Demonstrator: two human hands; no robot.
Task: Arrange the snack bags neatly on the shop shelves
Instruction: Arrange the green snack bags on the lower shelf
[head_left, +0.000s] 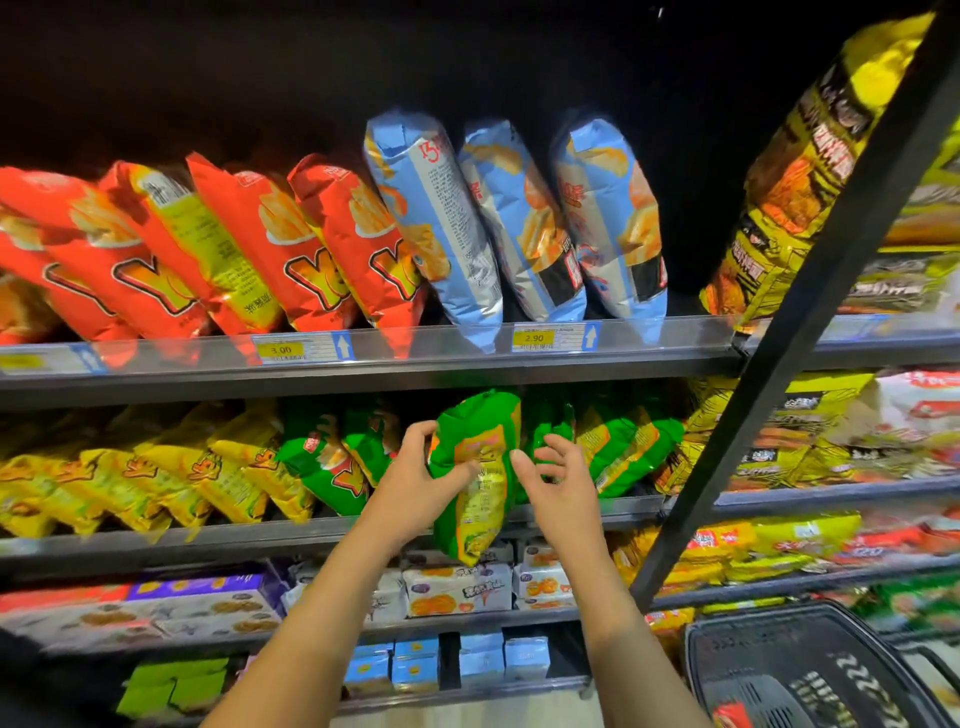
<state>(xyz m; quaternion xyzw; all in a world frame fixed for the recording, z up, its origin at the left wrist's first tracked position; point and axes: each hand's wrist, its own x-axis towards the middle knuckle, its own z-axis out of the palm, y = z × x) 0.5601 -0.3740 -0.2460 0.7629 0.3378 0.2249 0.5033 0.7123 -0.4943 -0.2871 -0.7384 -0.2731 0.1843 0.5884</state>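
A green and yellow snack bag (480, 467) stands upright at the front of the middle shelf (260, 540), its back label facing me. My left hand (415, 483) grips its left edge, thumb across the front. My right hand (558, 480) is just right of the bag, fingers loosely curled and spread, the thumb near the bag's right edge; whether it touches is unclear. More green bags (623, 447) lean behind and to the right, others (322, 462) to the left.
Yellow bags (130, 483) fill the middle shelf's left. The upper shelf (395, 358) holds leaning red bags (218, 249) and blue bags (519, 223). A black upright post (810, 312) crosses diagonally at right. A black basket (800, 670) sits at lower right. Boxed biscuits (457, 587) lie below.
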